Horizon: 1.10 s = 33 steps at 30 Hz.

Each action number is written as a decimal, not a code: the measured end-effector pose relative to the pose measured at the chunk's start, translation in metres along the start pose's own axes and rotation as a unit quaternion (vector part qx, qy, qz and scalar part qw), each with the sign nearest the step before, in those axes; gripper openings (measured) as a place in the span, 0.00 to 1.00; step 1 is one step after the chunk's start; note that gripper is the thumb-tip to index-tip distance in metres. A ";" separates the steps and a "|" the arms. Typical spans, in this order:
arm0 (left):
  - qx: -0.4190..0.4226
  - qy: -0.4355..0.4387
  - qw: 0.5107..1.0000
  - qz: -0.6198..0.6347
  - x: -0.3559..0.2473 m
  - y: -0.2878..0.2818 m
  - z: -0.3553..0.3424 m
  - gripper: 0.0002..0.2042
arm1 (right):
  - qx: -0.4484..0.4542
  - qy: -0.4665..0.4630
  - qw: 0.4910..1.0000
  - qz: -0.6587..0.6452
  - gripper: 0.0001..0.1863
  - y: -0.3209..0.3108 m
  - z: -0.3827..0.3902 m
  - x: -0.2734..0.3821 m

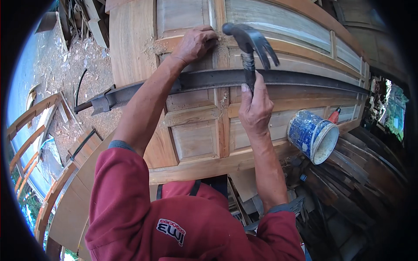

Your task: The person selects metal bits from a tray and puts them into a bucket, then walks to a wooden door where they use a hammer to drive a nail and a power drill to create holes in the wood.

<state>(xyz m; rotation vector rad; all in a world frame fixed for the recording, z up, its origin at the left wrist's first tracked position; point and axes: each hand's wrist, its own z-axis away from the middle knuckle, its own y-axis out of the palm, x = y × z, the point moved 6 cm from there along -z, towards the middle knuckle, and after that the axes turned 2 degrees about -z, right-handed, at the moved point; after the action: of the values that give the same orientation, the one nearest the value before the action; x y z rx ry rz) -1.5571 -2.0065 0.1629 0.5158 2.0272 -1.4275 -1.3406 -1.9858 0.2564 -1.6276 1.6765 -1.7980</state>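
Observation:
A paneled wooden door [130,52] lies flat in front of me, crossed by a long dark metal bar clamp [305,79]. My left hand [196,45] rests beyond the bar on the door's middle rail among sawdust, fingers bent together; what they pinch, if anything, is hidden. My right hand [257,108] grips the wrapped handle of a claw hammer [250,39], held above the door and bar, its head a little right of my left hand and its claw toward the right.
A paint-spattered blue bucket [305,135] stands at the right near a red tool [334,115], which sits by the door's near edge. Dark timber boards [352,161] lie at lower right. Scrap wood and shavings [87,52] cover the left side, with curved-looking frames [30,108] beyond.

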 end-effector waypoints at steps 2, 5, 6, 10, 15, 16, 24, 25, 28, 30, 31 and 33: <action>-0.029 -0.014 0.999 0.027 0.001 -0.006 0.001 0.12 | -0.105 -0.062 0.993 0.003 0.22 -0.010 0.006 0.008; -0.154 -0.149 0.959 0.184 0.021 -0.015 -0.002 0.23 | 0.010 0.005 0.999 0.044 0.23 0.003 -0.002 -0.017; -0.155 -0.152 0.959 0.182 0.024 -0.014 0.000 0.23 | 0.124 0.096 0.986 0.049 0.23 0.015 -0.004 -0.028; -0.196 -0.175 0.950 0.167 0.044 -0.018 0.011 0.30 | -0.084 0.050 0.994 -0.056 0.25 -0.021 -0.001 0.006; -0.233 -0.157 0.942 0.183 0.045 -0.011 0.007 0.31 | 0.191 0.121 0.972 0.059 0.25 0.020 0.006 -0.025; -0.232 -0.170 0.941 0.178 0.048 -0.011 0.011 0.31 | 0.192 0.119 0.972 0.058 0.25 0.018 0.007 -0.021; -0.237 -0.156 0.942 0.177 0.036 -0.019 0.007 0.27 | 0.001 0.021 1.000 0.005 0.24 -0.005 -0.005 -0.006; -0.233 -0.169 0.942 0.174 0.033 -0.019 0.005 0.27 | 0.064 0.050 0.996 0.040 0.24 0.003 -0.012 -0.012; -0.224 -0.168 0.938 0.207 0.029 -0.019 0.007 0.27 | 0.037 0.045 0.998 0.027 0.25 0.006 -0.003 -0.013; -0.227 -0.163 0.940 0.195 0.032 -0.021 0.001 0.27 | -0.062 0.003 0.998 -0.019 0.26 -0.002 0.004 -0.009; -0.229 -0.156 0.943 0.183 0.031 -0.022 -0.002 0.27 | -0.034 -0.039 0.998 0.030 0.26 0.009 -0.003 -0.010; -0.224 -0.163 0.943 0.184 0.031 -0.019 0.004 0.27 | 0.061 0.022 0.996 0.057 0.26 0.010 -0.008 -0.014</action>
<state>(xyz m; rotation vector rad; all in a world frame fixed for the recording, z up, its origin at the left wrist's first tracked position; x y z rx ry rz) -1.5907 -2.0175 0.1544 0.3997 1.7895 -0.7412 -1.3469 -1.9743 0.2427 -1.4231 1.6070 -1.8544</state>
